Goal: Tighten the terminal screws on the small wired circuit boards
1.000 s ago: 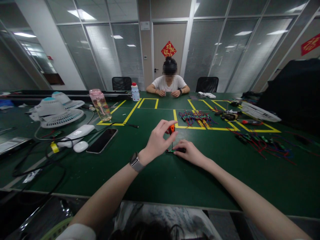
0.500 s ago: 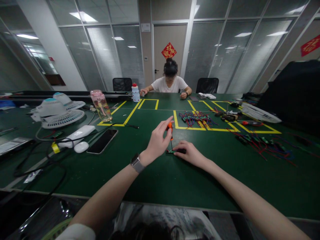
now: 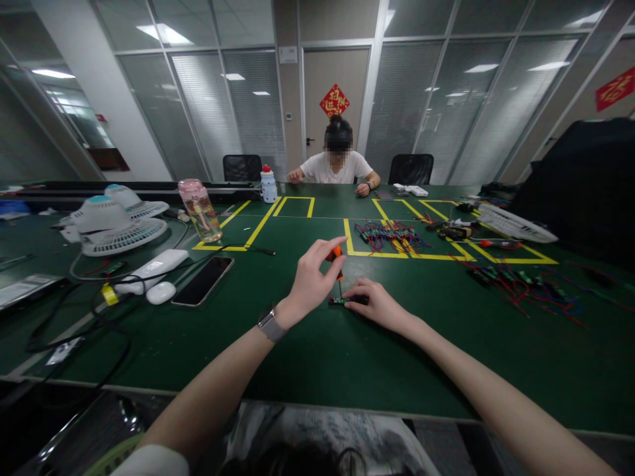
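Note:
My left hand pinches the orange handle of a small screwdriver, held upright with its tip down on a small green circuit board. A watch sits on that wrist. My right hand lies on the green table with its fingers pressed on the right end of the board, holding it down. Most of the board is hidden under the fingers.
A phone, white mouse, cables and two white fans lie at the left, with a pink bottle behind. Wired boards fill a yellow-taped box; more wires lie at the right. A person sits across the table.
My left fingers have shifted around the screwdriver handle, which stays upright on the board. My right hand has not moved. The person opposite has moved their hands apart.

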`<action>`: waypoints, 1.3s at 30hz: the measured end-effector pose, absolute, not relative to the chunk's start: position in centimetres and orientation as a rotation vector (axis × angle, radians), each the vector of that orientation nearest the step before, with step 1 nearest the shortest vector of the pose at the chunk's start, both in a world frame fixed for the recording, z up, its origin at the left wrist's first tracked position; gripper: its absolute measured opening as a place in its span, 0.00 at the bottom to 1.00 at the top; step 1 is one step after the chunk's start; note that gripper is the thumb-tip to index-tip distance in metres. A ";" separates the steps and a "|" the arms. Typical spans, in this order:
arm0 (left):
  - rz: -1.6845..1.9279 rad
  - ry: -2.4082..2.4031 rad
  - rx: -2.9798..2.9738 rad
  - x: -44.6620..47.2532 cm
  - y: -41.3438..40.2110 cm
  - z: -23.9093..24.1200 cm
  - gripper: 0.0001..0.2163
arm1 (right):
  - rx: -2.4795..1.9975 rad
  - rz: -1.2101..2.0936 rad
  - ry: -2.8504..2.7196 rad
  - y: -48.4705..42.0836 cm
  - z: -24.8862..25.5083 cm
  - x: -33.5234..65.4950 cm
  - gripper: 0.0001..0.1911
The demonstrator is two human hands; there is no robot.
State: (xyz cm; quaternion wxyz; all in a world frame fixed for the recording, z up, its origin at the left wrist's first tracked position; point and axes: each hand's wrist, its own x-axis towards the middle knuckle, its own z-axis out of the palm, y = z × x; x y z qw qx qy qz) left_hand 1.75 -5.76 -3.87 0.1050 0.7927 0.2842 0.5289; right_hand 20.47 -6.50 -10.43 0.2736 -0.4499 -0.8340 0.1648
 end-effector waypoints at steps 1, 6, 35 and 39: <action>1.566 0.842 2.343 1.7 -5.8 -3.8 0.12 | -1.211 0.444 -2.244 -6.5 -10.4 20.5 0.07; 1.519 0.827 2.349 1.6 -5.9 -3.8 0.13 | -1.202 0.440 -2.248 -6.5 -10.5 20.5 0.07; 1.576 0.780 2.370 1.6 -5.7 -3.7 0.14 | -1.220 0.460 -2.242 -6.5 -10.4 20.4 0.07; 1.609 0.874 2.338 1.5 -5.5 -3.7 0.09 | -1.222 0.454 -2.245 -6.6 -10.3 20.4 0.07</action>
